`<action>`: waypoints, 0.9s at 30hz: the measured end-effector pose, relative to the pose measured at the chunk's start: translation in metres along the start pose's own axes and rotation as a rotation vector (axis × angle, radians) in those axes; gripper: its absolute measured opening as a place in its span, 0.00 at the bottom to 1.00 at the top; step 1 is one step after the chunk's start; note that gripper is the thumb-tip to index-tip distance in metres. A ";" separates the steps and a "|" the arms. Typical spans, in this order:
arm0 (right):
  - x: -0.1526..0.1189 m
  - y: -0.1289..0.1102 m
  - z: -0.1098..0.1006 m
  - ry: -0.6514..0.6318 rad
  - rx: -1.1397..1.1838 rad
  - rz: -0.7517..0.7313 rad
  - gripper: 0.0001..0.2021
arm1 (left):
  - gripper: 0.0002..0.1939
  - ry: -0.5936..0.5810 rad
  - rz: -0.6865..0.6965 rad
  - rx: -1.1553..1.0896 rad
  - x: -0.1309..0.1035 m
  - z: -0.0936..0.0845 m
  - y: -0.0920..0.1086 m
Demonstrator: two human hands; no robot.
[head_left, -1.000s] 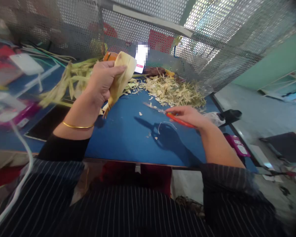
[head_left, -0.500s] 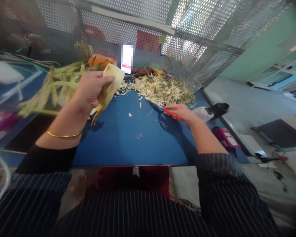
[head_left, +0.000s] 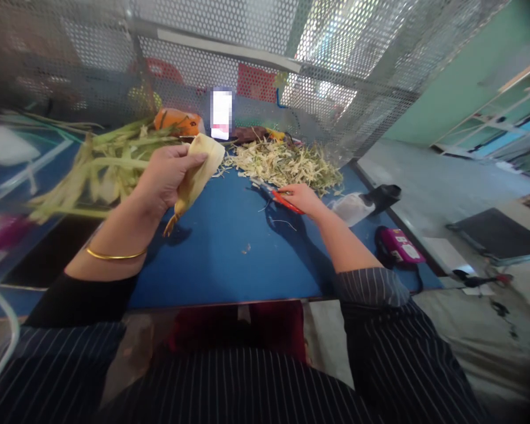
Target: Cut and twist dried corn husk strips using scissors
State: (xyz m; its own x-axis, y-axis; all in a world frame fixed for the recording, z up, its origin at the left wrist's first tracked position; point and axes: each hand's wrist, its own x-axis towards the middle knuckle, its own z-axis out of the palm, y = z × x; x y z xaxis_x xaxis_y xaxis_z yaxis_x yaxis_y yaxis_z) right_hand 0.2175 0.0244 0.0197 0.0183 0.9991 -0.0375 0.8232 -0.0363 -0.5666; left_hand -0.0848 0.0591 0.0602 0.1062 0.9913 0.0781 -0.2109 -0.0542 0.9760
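Observation:
My left hand (head_left: 165,176) pinches a pale yellow corn husk (head_left: 203,160) between thumb and fingers. The husk's broad end points up and its brown, twisted tip hangs over the blue table. Red-handled scissors (head_left: 287,201) are in my right hand (head_left: 304,199), low over the tabletop, with their blades toward the left. Just behind the blades lies a heap of shredded husk (head_left: 287,162). Left of my left hand is a pile of long green-yellow husks (head_left: 99,159), partly hidden by that hand.
A phone with a bright screen (head_left: 221,112) stands against the perforated metal panel (head_left: 256,50). An orange packet (head_left: 179,122) sits beside it. To the right are a clear plastic bag (head_left: 353,208) and a purple pack (head_left: 404,244). The blue table's (head_left: 229,265) front edge is close to my body.
My right hand has shifted left with the scissors. Small loose scraps that lay in front of the heap are gone from that spot. My left hand still grips the husk.

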 end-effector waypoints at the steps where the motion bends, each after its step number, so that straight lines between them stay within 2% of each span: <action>1: -0.002 0.005 -0.005 0.072 0.003 0.029 0.16 | 0.07 -0.002 -0.011 -0.001 0.001 -0.001 0.000; 2: -0.007 0.010 -0.011 0.079 0.025 0.038 0.17 | 0.07 -0.002 -0.022 -0.005 0.001 -0.001 -0.001; 3: -0.015 0.013 -0.018 0.010 0.098 0.026 0.20 | 0.07 -0.001 -0.028 -0.009 0.002 -0.002 -0.001; 5: -0.036 0.017 -0.030 -0.200 0.141 -0.005 0.21 | 0.07 -0.003 -0.032 -0.014 0.003 -0.003 -0.001; 7: -0.052 0.019 -0.037 -0.458 0.077 -0.094 0.21 | 0.07 -0.012 -0.033 -0.016 0.003 -0.003 0.000; 8: -0.056 0.020 -0.038 -0.555 0.053 -0.116 0.22 | 0.07 -0.017 -0.036 -0.017 0.003 -0.003 0.000; 9: -0.056 0.022 -0.036 -0.598 0.044 -0.113 0.22 | 0.06 -0.018 -0.039 -0.014 0.002 -0.002 -0.001; 10: -0.053 0.023 -0.033 -0.574 0.045 -0.089 0.22 | 0.06 -0.017 -0.041 -0.007 0.002 -0.001 -0.001; 11: -0.048 0.025 -0.029 -0.486 0.054 -0.045 0.21 | 0.06 -0.018 -0.045 0.003 0.001 0.000 -0.001; 14: -0.036 0.030 -0.021 0.029 0.076 0.091 0.18 | 0.07 -0.034 -0.058 0.025 -0.001 0.002 -0.001; 15: -0.037 0.030 -0.022 0.111 0.121 0.096 0.19 | 0.08 -0.040 -0.065 0.025 -0.002 0.003 -0.001; 16: -0.042 0.030 -0.025 0.123 0.182 0.082 0.21 | 0.08 -0.043 -0.072 0.023 -0.003 0.003 0.000; 17: -0.050 0.030 -0.030 0.068 0.241 0.055 0.22 | 0.07 -0.041 -0.077 0.022 -0.003 0.004 0.001; 18: -0.060 0.029 -0.037 -0.048 0.278 0.023 0.24 | 0.07 -0.033 -0.080 0.021 -0.004 0.004 0.002; 21: -0.089 0.031 -0.059 -0.509 0.236 0.000 0.24 | 0.06 -0.009 -0.073 0.008 -0.005 0.005 0.006; 23: -0.095 0.036 -0.065 -0.717 0.192 0.036 0.23 | 0.06 -0.006 -0.061 0.001 -0.006 0.006 0.007; 25: -0.084 0.041 -0.060 -0.731 0.167 0.062 0.22 | 0.06 -0.014 -0.052 0.008 -0.007 0.007 0.007; 27: -0.062 0.042 -0.046 -0.560 0.206 0.115 0.21 | 0.07 -0.023 -0.052 0.023 -0.008 0.007 0.006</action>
State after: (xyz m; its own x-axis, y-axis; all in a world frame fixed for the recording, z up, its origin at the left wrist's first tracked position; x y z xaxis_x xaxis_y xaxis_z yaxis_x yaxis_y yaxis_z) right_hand 0.2768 -0.0381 0.0358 -0.2466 0.8279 -0.5038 0.7058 -0.2028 -0.6787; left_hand -0.0800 0.0505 0.0665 0.1387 0.9898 0.0319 -0.1822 -0.0061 0.9832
